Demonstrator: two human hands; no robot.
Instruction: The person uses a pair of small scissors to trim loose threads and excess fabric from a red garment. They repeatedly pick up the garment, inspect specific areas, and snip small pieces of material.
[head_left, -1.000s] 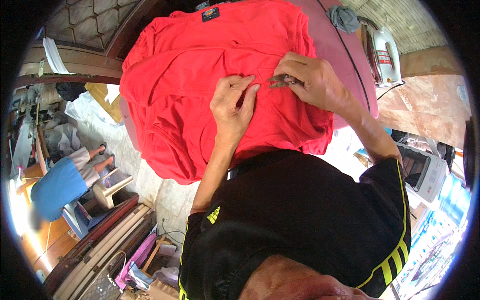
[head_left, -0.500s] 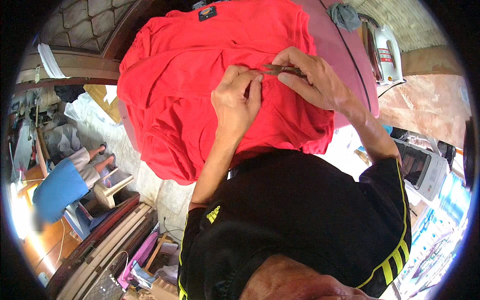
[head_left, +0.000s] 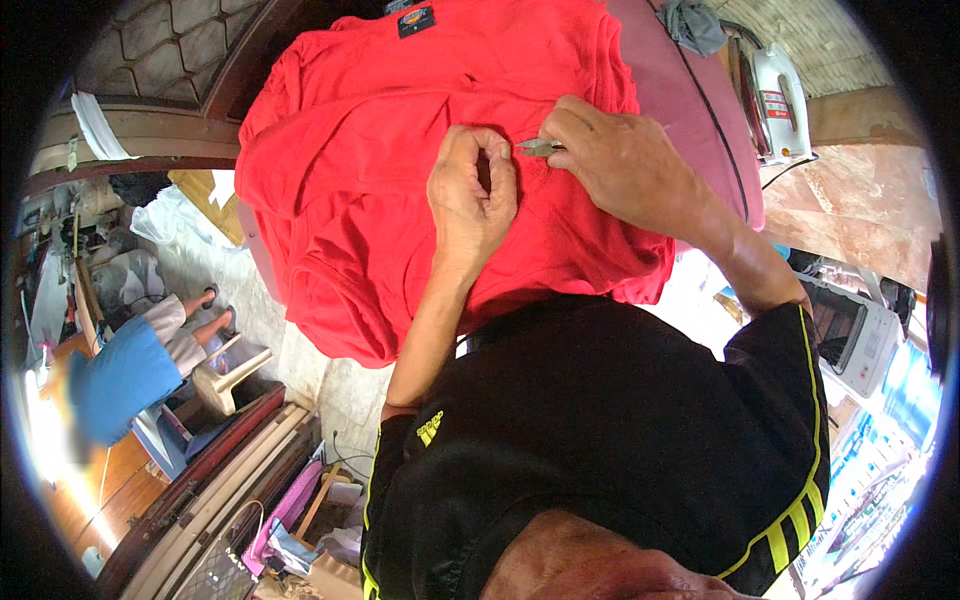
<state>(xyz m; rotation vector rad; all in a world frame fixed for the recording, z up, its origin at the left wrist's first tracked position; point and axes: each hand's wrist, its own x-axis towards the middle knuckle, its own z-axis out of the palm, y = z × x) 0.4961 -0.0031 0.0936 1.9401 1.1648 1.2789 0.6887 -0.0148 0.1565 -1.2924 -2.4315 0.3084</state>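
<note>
A red garment [head_left: 360, 150] with a dark neck label is spread in loose folds over a pink-covered surface. My left hand [head_left: 470, 195] rests over its middle, thumb and forefinger pinched together; what they pinch is too small to make out. Just to the right, my right hand [head_left: 630, 170] is wrapped round a pair of small metal thread snips [head_left: 538, 147]. Their pointed blades aim left at my left fingertips, close above the red cloth. The rest of the snips is hidden inside my right hand.
On the pink cover [head_left: 690, 110] lies a dark cord, with a grey cloth [head_left: 692, 27] at the far edge. A white iron [head_left: 778, 100] stands at the far right. To the left, a person in a blue top [head_left: 125, 380] is near a cream stool [head_left: 225, 382].
My right hand has turned and closed further round the snips, so less of them shows. The left hand stays almost in place, still pinching.
</note>
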